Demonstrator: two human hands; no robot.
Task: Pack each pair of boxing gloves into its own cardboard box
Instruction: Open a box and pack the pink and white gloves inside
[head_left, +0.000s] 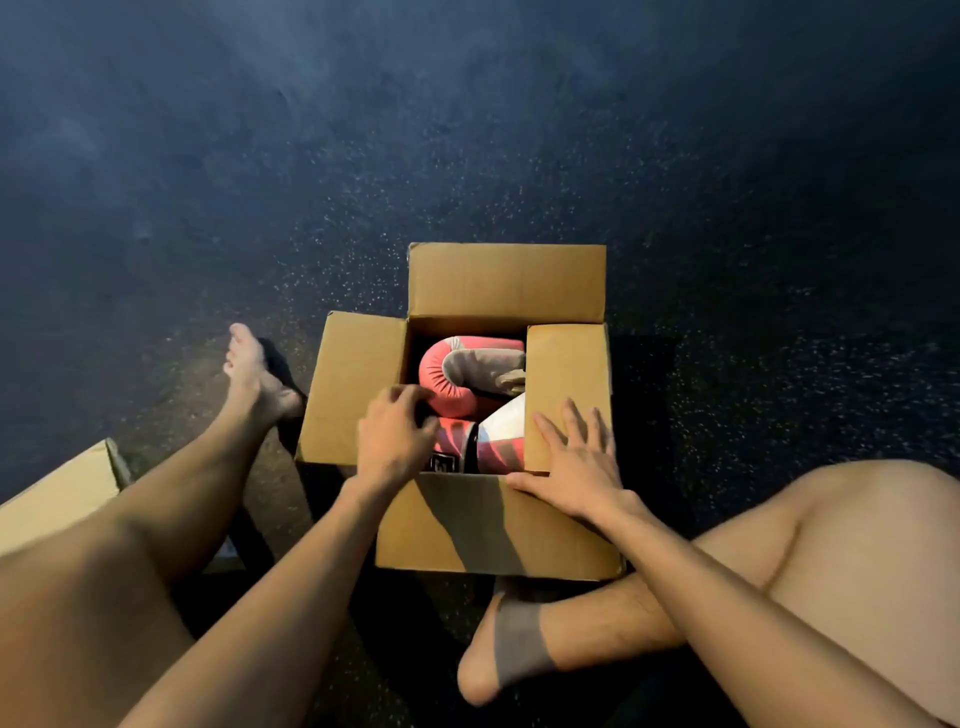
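Note:
An open cardboard box (506, 283) stands on the dark floor between my legs. Inside lie two red and white boxing gloves: one (470, 364) at the back, the other (491, 441) at the front, partly hidden. My left hand (395, 441) reaches into the box over its left flap (348, 384), fingers curled against the front glove. My right hand (574, 467) lies flat, fingers spread, on the right flap (566, 374), which is folded inward over the opening. The far flap stands up and the near flap (493, 530) hangs toward me.
A second cardboard box (62, 493) sits at the left edge, behind my left leg. My bare legs and feet flank the open box: left foot (254, 374) stretched out, right foot (498, 654) tucked under the near flap. Dark speckled floor lies beyond.

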